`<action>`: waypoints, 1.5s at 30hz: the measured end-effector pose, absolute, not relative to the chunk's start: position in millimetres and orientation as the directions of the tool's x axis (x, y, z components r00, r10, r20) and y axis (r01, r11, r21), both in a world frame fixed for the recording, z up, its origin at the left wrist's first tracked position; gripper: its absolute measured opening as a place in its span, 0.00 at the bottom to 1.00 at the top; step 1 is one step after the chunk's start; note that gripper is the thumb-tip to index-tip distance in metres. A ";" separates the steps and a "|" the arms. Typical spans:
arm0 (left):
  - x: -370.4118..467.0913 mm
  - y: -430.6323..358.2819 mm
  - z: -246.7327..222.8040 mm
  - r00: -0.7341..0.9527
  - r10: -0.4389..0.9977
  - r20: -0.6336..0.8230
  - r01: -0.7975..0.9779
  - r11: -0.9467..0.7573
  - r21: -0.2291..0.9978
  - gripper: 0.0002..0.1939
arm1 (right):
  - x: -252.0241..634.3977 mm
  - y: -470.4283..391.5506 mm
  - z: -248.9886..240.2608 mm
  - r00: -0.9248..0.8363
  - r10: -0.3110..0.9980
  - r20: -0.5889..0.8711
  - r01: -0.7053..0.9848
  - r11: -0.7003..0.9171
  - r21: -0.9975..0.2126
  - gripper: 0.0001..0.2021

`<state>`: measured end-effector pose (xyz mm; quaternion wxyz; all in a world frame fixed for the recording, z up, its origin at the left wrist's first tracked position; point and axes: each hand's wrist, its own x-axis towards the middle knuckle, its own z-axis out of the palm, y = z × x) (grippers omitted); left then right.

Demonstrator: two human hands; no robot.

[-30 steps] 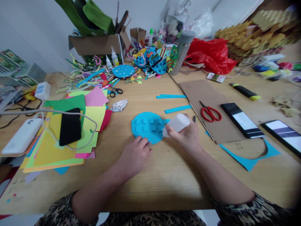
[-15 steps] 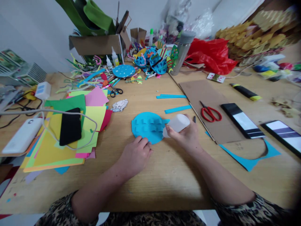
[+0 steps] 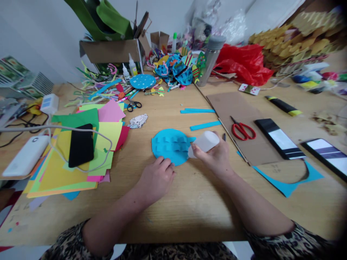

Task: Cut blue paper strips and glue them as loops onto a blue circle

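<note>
A round blue paper cutout [image 3: 173,157] lies on the table, with rows of raised, curled paper strips [image 3: 173,141] across it. My left hand [image 3: 158,177] presses its curled fingertips onto the lower left edge, holding it down. In my right hand [image 3: 217,155] is a white glue bottle [image 3: 206,141], tilted so that its base points up and to the right. Its lower end is at the cutout's right edge; my fingers and the bottle hide the tip. Blue paper strips [image 3: 205,125] lie just beyond the bottle.
Red-handled scissors [image 3: 244,131] and a phone [image 3: 280,139] lie on cardboard [image 3: 230,104] at the right, near a blue offcut [image 3: 287,186]. Coloured paper sheets [image 3: 67,177] with a black phone [image 3: 81,146] are at the left. Craft pieces [image 3: 176,70] and a flask [image 3: 211,61] stand behind.
</note>
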<state>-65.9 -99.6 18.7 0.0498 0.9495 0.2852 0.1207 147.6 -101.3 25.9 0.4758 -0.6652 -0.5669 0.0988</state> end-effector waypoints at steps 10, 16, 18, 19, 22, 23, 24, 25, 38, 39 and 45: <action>-66.1 -99.9 19.2 0.806 0.557 0.199 0.535 -0.830 0.158 0.09 | 147.3 -101.8 28.2 0.340 0.849 0.404 0.651 0.097 -0.753 0.15; -66.5 -99.8 19.0 0.810 0.553 0.195 0.530 -0.833 0.160 0.10 | 148.5 -101.3 29.7 0.363 0.838 0.408 0.646 0.088 -0.758 0.15; -66.3 -99.9 19.0 0.811 0.550 0.198 0.527 -0.835 0.158 0.09 | 148.9 -100.9 29.0 0.374 0.833 0.407 0.639 0.086 -0.764 0.15; -66.2 -99.9 19.1 0.811 0.550 0.200 0.527 -0.835 0.159 0.09 | 149.2 -100.8 28.1 0.372 0.834 0.407 0.637 0.090 -0.766 0.15; -65.8 -100.1 19.0 0.812 0.547 0.206 0.524 -0.837 0.158 0.09 | 149.9 -100.4 24.5 0.345 0.845 0.409 0.641 0.106 -0.760 0.15; -65.7 -100.1 19.0 0.814 0.543 0.206 0.521 -0.839 0.156 0.09 | 150.0 -100.3 23.5 0.339 0.847 0.408 0.642 0.109 -0.759 0.15; -65.7 -100.1 18.8 0.815 0.541 0.205 0.519 -0.841 0.154 0.09 | 150.0 -100.3 23.1 0.339 0.849 0.405 0.640 0.107 -0.761 0.15; -65.8 -100.1 18.7 0.816 0.541 0.202 0.519 -0.841 0.155 0.09 | 149.9 -100.3 23.1 0.342 0.852 0.397 0.635 0.102 -0.766 0.15; -66.3 -100.4 17.2 0.805 0.559 0.198 0.536 -0.829 0.162 0.09 | 150.1 -99.5 22.6 0.357 0.843 0.402 0.625 0.104 -0.773 0.15; -66.4 -100.5 17.1 0.805 0.560 0.196 0.537 -0.828 0.161 0.09 | 150.2 -99.4 22.6 0.360 0.840 0.406 0.628 0.104 -0.771 0.15; -65.9 -100.5 17.0 0.802 0.566 0.188 0.543 -0.824 0.162 0.09 | 151.2 -98.9 23.0 0.357 0.843 0.403 0.623 0.106 -0.775 0.15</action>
